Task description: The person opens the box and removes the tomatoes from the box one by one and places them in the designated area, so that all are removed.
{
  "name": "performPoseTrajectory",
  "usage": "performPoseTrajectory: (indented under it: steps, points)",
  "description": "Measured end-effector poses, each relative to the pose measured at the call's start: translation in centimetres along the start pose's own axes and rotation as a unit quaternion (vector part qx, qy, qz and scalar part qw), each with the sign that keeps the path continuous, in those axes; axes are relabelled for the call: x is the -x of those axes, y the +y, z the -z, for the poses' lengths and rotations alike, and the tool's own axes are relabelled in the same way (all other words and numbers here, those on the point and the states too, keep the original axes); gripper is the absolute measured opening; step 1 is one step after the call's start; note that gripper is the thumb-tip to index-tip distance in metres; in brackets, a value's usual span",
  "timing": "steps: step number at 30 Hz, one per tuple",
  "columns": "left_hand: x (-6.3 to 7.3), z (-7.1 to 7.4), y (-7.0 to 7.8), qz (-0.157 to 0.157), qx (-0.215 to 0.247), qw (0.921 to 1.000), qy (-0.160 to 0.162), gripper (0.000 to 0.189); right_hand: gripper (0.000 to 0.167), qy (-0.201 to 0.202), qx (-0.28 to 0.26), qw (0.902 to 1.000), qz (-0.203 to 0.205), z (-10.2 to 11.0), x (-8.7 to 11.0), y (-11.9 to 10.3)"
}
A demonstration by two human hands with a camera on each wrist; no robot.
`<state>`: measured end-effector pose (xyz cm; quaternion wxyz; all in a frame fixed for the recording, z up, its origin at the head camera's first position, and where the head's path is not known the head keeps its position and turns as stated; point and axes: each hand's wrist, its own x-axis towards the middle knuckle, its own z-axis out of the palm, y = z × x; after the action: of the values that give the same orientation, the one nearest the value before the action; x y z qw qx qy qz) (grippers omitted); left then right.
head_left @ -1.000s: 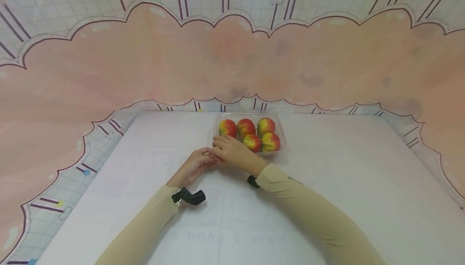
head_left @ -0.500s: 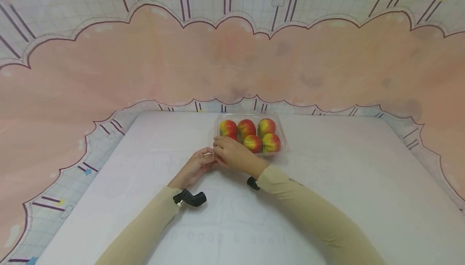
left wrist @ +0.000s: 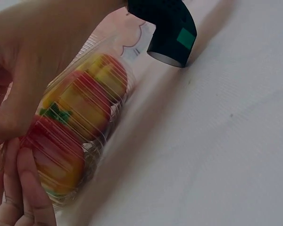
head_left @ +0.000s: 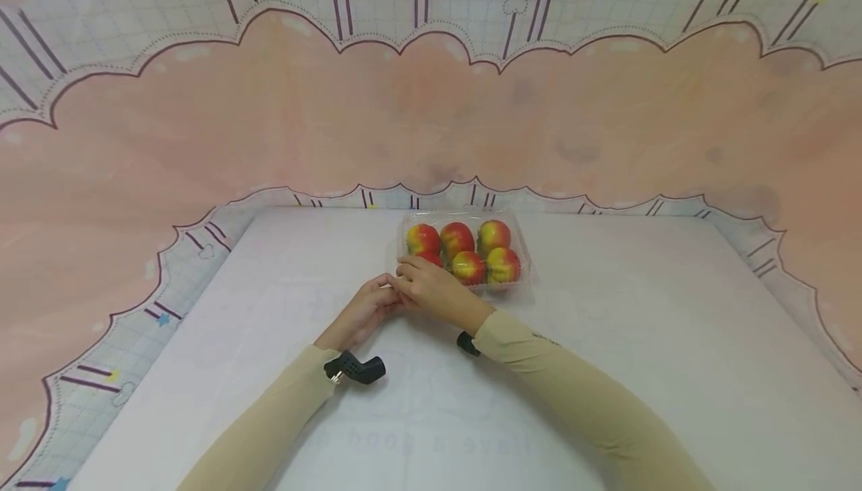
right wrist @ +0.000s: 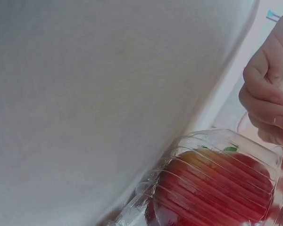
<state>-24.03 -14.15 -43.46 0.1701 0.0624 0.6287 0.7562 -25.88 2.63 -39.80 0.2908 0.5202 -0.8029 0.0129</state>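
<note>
A clear plastic clamshell box (head_left: 525,260) of red-and-yellow apples (head_left: 468,267) lies lid down-closed over the fruit at the table's far side. Both hands meet at its near left corner. From the left, my left hand (head_left: 364,314) pinches at the corner's edge with thumb and fingertips, its bent fingers (left wrist: 32,181) also showing in the left wrist view. My right hand (head_left: 438,290) reaches across the box's front and grips the same corner from above, covering part of one apple. Its fingertips are mostly hidden. In the right wrist view, ribbed plastic (right wrist: 212,181) covers a red apple.
A white tabletop (head_left: 646,371) with faint lettering lies under the box and arms. Behind it hangs a pink-and-white patterned backdrop (head_left: 377,117). Black cameras (head_left: 353,367) are strapped at both wrists, over beige sleeves (head_left: 263,424).
Both hands stay at the box's near left corner. The right hand has shifted slightly toward the near side, showing more of the front left apple. The box stays in place.
</note>
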Motion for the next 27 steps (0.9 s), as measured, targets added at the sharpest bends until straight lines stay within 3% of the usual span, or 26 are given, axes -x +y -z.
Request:
performPoseTrajectory:
  steps: [6,14,16,19,21,24,25,27]
  points:
    - [-0.1,-0.3,-0.3,-0.005,-0.009,0.9999,0.013,0.019,0.022,0.008,-0.004,1.0000,0.004,0.0,-0.2,0.1]
    - [-0.1,0.7,0.0,0.000,-0.004,0.9992,-0.041,0.023,0.026,-0.011,-0.014,0.9998,0.002,0.3,0.0,0.2]
    - [0.0,0.9,0.2,0.004,-0.029,0.9984,-0.049,0.022,0.028,-0.012,-0.024,0.9996,0.006,0.4,0.2,0.4]
    - [0.2,0.9,0.7,0.002,-0.113,0.9931,-0.032,0.027,0.038,-0.019,-0.038,0.9991,-0.001,0.6,0.6,0.7]
    - [0.2,0.7,1.2,-0.007,-0.189,0.9820,-0.001,0.038,0.046,-0.031,-0.030,0.9990,-0.014,0.8,1.0,1.0]
    - [0.4,0.0,1.9,-0.036,-0.309,0.9485,0.057,0.060,0.054,-0.044,-0.008,0.9985,-0.032,1.2,1.6,1.4]
    - [0.5,-0.4,2.2,-0.051,-0.352,0.9316,0.076,0.067,0.054,-0.048,0.004,0.9982,-0.036,1.3,1.8,1.5]
    - [0.7,-1.0,2.7,-0.088,-0.442,0.8863,0.109,0.075,0.056,-0.047,0.016,0.9977,-0.046,1.5,2.4,1.8]
